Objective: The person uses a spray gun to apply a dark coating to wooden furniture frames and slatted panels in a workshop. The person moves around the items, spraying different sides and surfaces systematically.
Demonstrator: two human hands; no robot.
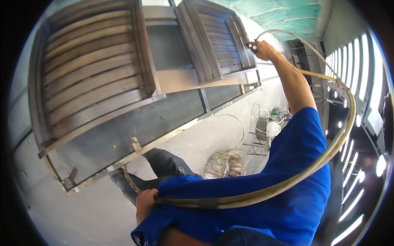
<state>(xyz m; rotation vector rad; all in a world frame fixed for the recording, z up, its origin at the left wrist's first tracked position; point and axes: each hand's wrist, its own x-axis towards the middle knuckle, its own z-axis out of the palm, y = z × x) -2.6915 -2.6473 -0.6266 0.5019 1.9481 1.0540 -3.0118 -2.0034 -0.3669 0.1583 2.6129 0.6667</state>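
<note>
Blue shirt nearest, your left hand grips hose, right hand a hose-fed tool; swinging slack could scuff slatted wood

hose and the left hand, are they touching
Touching: the head view shows the left hand closed around the hose, its fingers curled over it with no gap

"What's the person wearing on top?"
"A bright blue shirt, toward four o'clock. Its short right sleeve ends near three o'clock, above the elbow."
"And below?"
"Dark grey trousers at seven o'clock, with a small pale detail, too small to make out."
"The hands?"
"Bare, like the right forearm."
</note>
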